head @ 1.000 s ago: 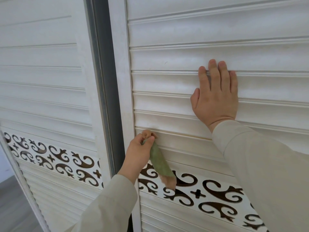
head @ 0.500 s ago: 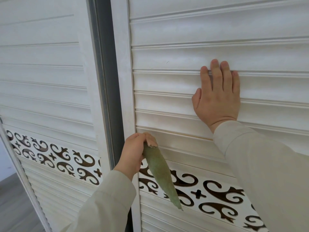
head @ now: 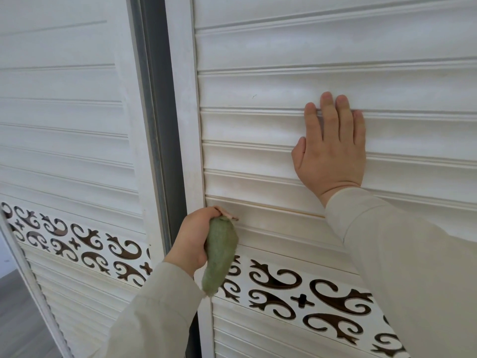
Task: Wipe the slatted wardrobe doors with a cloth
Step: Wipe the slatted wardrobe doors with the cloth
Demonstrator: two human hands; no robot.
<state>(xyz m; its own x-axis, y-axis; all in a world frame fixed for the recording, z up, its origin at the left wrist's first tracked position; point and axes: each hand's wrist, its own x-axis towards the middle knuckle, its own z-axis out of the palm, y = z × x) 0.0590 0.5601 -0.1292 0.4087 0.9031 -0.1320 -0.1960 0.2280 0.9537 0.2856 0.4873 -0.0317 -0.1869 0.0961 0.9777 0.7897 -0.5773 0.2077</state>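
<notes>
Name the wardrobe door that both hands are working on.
The right door: the right hand lies flat on its slats and the left hand holds the green cloth there.

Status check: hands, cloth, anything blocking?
Left hand grips green cloth at slat's left end. Right hand flat on door. Nothing blocking.
</notes>
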